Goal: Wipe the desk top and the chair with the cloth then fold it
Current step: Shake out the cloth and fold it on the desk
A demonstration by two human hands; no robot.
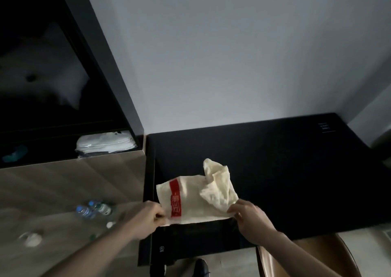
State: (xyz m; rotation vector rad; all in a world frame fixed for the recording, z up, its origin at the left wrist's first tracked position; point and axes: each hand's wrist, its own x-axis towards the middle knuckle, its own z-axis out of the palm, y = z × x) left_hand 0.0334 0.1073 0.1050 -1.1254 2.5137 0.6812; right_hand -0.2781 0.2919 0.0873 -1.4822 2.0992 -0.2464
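Observation:
A cream cloth [196, 196] with a red printed band lies partly spread on the black desk top [285, 171], its far right part bunched up. My left hand [148, 215] pinches the cloth's near left corner at the desk's left edge. My right hand [247, 215] pinches the near right corner. A brown chair [313, 255] shows at the bottom right, partly under the desk and behind my right forearm.
A dark wardrobe [63, 86] with folded white linen [105, 142] stands to the left above a wooden panel. Plastic water bottles [93, 209] and small white items lie on the floor at the left. A grey wall rises behind the desk.

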